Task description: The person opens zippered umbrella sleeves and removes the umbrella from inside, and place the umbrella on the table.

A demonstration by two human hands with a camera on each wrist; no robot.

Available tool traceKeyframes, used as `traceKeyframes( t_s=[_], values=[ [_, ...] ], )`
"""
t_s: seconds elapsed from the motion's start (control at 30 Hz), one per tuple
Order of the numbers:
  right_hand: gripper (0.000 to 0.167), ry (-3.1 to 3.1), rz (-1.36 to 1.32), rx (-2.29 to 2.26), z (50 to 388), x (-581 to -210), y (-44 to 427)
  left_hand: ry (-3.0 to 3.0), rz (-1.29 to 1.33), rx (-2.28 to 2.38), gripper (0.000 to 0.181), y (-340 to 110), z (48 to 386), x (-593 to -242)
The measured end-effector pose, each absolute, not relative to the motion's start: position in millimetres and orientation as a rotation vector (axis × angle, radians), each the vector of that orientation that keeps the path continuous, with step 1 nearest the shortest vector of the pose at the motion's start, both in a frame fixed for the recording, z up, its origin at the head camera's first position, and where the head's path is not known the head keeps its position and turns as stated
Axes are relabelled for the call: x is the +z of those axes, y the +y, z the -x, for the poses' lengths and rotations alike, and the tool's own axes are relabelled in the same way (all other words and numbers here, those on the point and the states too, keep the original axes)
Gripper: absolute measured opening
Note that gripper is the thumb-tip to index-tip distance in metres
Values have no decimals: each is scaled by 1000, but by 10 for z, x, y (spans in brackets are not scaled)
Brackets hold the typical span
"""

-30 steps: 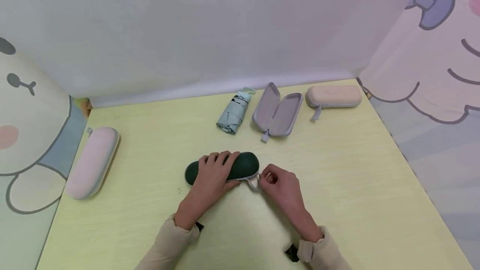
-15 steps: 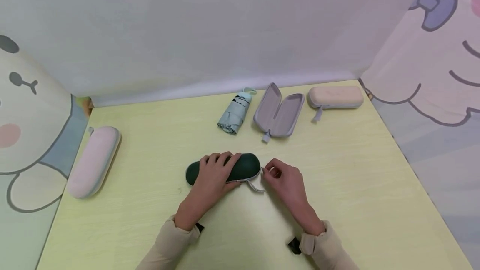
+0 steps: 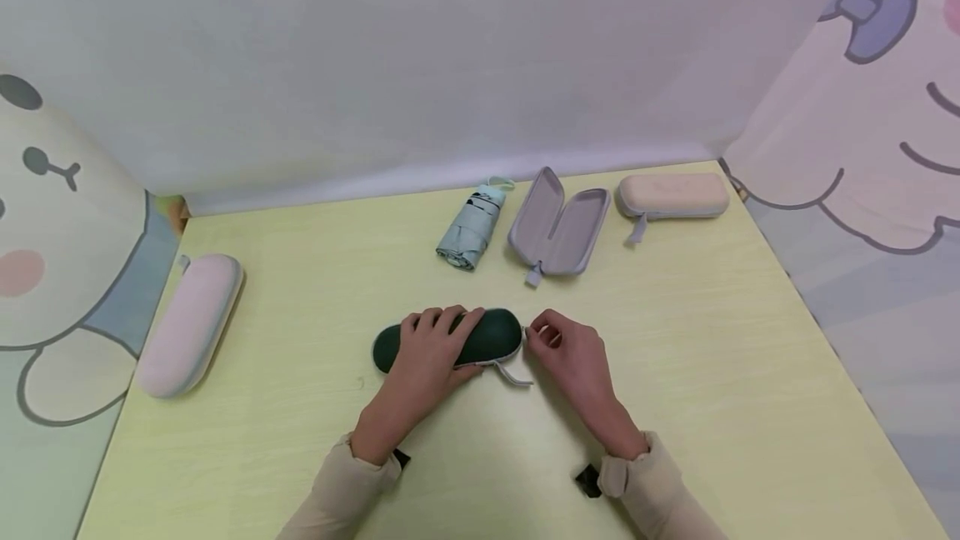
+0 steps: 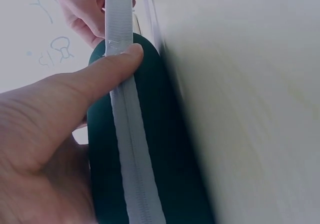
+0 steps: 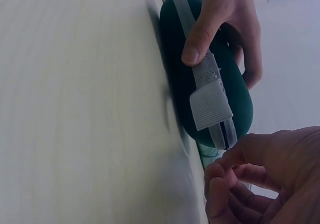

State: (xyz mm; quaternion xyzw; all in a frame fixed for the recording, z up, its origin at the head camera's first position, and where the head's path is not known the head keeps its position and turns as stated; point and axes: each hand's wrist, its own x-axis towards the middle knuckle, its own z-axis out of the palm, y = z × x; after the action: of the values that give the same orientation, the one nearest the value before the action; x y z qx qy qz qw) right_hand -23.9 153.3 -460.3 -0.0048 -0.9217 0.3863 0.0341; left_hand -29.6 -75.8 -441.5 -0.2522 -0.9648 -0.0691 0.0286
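Yellow table [image 3: 712, 373]: midway between its side edges, the left hand [image 3: 430, 359] grips a green case [image 3: 492, 337]; the right hand [image 3: 573, 361] pinches the zip [image 4: 132, 154] end. Wrist views expose the zip clearly; the pinched part is hidden.

A dark green oblong case [image 3: 491, 337] with rounded ends lies across the table [image 3: 300, 315], a dark slit in its pale zip [image 4: 136, 159] near a ribbed strap [image 5: 211, 106].

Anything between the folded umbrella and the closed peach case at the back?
Yes, the open lilac case sits between the folded umbrella and the closed peach case, per the head view.
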Motion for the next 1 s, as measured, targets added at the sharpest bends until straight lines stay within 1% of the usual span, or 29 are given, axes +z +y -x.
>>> traceKeyframes(
  t_s=[0.6, 0.83, 1.0],
  values=[
    [6, -2887, -43, 1193, 430, -4580, 1502, -2966, 783, -251, 78, -755, 273, -4437],
    [7, -2889, -52, 1308, 493, -4566, 1497, -2955, 791, -234, 79, -749, 274, -4442],
    [7, -2871, -44, 1518, 487, -4575, 1520, -2951, 832, -211, 79, -786, 284, -4408]
  ],
)
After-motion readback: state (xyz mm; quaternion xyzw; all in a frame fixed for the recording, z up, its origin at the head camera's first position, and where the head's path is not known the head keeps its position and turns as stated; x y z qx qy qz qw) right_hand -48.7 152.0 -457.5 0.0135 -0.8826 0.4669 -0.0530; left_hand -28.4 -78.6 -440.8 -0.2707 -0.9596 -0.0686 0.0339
